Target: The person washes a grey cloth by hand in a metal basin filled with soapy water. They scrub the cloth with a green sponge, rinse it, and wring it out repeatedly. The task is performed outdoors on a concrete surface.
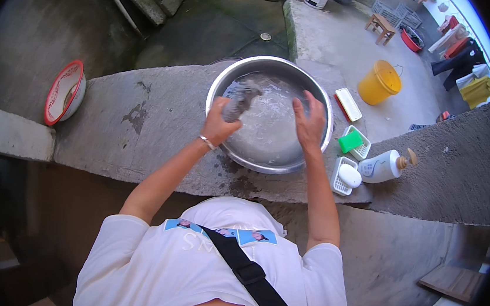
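Observation:
A wide metal basin (267,169) of cloudy, rippling water (268,123) stands on a concrete ledge in front of me. Over its left part, my left hand (219,124) is closed around a bunched, wet grey cloth (240,103); its exact kind cannot be made out. The cloth's upper end is blurred. My right hand (310,121) hovers above the basin's right side, fingers apart and holding nothing. Right of the basin lie a scrubbing brush (349,104), a green soap bar (350,141) in a white dish, and a white soap bar (349,175) in another.
A white pump bottle (380,166) stands beside the soap dishes. Left along the ledge (124,118) a red-rimmed enamel basin (65,93) sits tilted. Beyond are a yellow bucket (379,83), a wooden stool (381,28) and hanging clothes (476,90).

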The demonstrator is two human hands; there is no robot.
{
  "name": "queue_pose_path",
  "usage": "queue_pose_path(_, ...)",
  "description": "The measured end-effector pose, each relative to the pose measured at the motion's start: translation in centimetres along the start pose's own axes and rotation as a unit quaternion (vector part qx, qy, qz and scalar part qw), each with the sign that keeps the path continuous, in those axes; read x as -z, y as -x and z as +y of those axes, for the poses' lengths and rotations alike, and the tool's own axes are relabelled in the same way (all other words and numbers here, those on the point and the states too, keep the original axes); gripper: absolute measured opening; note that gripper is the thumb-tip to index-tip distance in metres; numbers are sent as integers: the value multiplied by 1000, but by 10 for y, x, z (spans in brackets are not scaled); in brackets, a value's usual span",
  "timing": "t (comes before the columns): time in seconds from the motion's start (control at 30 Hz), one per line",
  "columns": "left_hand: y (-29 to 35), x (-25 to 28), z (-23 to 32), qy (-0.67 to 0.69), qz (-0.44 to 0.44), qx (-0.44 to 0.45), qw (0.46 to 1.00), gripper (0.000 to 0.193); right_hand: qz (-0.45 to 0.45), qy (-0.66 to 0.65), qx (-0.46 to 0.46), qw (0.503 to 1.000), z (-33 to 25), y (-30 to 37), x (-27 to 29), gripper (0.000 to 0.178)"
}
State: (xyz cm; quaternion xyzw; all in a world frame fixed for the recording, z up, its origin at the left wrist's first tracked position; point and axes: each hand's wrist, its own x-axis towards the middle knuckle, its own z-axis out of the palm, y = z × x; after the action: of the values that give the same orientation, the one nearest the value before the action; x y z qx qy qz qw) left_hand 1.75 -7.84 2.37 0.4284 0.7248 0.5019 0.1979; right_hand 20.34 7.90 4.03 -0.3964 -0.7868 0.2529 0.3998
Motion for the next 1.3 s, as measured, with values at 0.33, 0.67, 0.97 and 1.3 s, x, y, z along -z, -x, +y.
queue_pose_path(0.33, 3, 34, -68, 312, 19, 170, 934, 48, 30, -276, -290, 916, 90, 57, 19, 59)
queue_pose_path(0.67, -18, 53, -55, 508, 53, 235, 827, 25, 49, -394, -344, 851, 79, 37, 22, 54)
queue_pose_path(0.97, -32, 73, -56, 548, 51, 291, 782, 21, 27, -322, -367, 872, 55, 0, 18, 56)
queue_pose_path(1.3, -102, 132, -128, 676, 122, 259, 679, 9, -153, -169, -259, 939, -33, -213, -92, 25)
